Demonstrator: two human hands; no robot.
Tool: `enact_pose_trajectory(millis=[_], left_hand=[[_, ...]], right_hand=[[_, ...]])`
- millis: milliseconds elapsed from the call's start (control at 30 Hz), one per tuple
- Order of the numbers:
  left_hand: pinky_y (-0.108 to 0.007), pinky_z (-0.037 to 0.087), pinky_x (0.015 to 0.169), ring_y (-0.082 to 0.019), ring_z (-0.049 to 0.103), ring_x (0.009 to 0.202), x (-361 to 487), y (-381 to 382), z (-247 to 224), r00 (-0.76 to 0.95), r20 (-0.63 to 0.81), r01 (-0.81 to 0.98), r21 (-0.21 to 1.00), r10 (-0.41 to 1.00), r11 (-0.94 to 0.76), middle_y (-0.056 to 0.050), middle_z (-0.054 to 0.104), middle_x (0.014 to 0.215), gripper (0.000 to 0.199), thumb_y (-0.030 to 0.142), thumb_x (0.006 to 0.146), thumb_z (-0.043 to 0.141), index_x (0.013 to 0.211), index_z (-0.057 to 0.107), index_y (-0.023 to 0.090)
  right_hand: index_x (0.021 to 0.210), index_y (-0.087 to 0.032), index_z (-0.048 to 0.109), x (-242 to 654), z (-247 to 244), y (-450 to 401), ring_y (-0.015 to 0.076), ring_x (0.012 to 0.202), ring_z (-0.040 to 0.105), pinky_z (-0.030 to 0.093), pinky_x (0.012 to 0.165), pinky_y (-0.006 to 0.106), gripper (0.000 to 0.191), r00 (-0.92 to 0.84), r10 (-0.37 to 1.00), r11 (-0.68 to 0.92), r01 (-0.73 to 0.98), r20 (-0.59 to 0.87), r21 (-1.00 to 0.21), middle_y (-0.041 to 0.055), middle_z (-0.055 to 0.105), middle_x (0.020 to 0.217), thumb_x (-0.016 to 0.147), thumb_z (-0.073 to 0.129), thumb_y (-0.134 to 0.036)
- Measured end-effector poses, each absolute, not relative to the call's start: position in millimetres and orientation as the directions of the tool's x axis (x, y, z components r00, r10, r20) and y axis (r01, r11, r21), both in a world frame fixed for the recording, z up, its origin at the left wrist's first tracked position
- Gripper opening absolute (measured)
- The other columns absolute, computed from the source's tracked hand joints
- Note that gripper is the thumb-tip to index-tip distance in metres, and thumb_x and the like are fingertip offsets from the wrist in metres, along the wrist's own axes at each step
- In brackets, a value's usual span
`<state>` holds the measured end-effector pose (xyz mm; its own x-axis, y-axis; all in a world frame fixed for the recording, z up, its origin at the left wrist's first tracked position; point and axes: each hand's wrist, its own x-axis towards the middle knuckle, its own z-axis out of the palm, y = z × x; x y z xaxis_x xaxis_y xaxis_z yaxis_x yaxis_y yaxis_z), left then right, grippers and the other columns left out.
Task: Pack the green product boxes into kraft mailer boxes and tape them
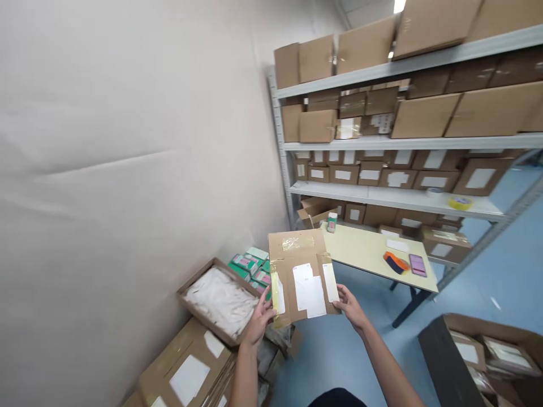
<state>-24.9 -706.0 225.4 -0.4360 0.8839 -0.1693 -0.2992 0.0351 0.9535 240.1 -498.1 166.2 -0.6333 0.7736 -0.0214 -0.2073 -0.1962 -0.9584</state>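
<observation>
Between my two hands is a flattened cardboard box (292, 254) with white labels and strips of clear tape on its face. My left hand (261, 316) grips its lower left edge, thumb in front. Its lower right edge is pinched by my right hand (348, 305). The cardboard is held up in the air over the floor, in front of the near end of a pale yellow table (360, 243). Beside my left hand stands an open carton (186, 291) filled with white material. Green and pink small boxes (250, 263) lie behind that carton.
A metal shelf rack (331, 144) full of cartons stands ahead. On the table are an orange tape dispenser (394, 262), a phone (418, 265) and a small green box (332, 222). Stacked flat cardboard (169, 350) lies lower left; a large open carton (449, 362) sits lower right.
</observation>
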Motion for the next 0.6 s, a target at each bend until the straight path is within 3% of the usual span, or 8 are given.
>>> enact_pose_trajectory(millis=[167,267,600], left_hand=[[-0.042,0.055,0.099,-0.029,0.070,0.116,14,-612,216,-0.317,-0.201,-0.277,0.954,0.927,0.112,-0.012,0.070,0.134,0.094,0.039,0.076,0.081,0.160,0.040,0.031],[-0.040,0.056,0.094,-0.029,0.071,0.112,30,-564,209,-0.222,-0.242,-0.279,0.944,0.945,0.176,-0.012,0.071,0.130,0.096,0.039,0.072,0.084,0.159,0.043,0.030],[-0.028,0.055,0.079,-0.023,0.070,0.102,22,-388,164,-0.017,-0.344,-0.215,0.918,0.939,0.333,-0.012,0.065,0.138,0.097,0.031,0.070,0.081,0.159,0.042,0.027]], right_hand=[[0.137,-0.029,0.054,313,161,-446,0.0286,0.102,0.072,0.055,0.091,0.044,0.072,-0.543,0.835,-0.248,-0.233,-0.086,-0.940,0.0075,0.075,0.113,0.068,0.075,-0.024],[0.137,-0.030,0.054,350,159,-420,0.0257,0.098,0.071,0.055,0.084,0.038,0.075,-0.541,0.824,-0.312,-0.185,-0.168,-0.932,0.0055,0.074,0.112,0.065,0.068,-0.018],[0.141,-0.037,0.053,384,138,-333,0.0220,0.098,0.066,0.052,0.082,0.035,0.078,-0.416,0.858,-0.397,-0.166,-0.301,-0.903,0.0011,0.068,0.108,0.067,0.076,-0.023]])
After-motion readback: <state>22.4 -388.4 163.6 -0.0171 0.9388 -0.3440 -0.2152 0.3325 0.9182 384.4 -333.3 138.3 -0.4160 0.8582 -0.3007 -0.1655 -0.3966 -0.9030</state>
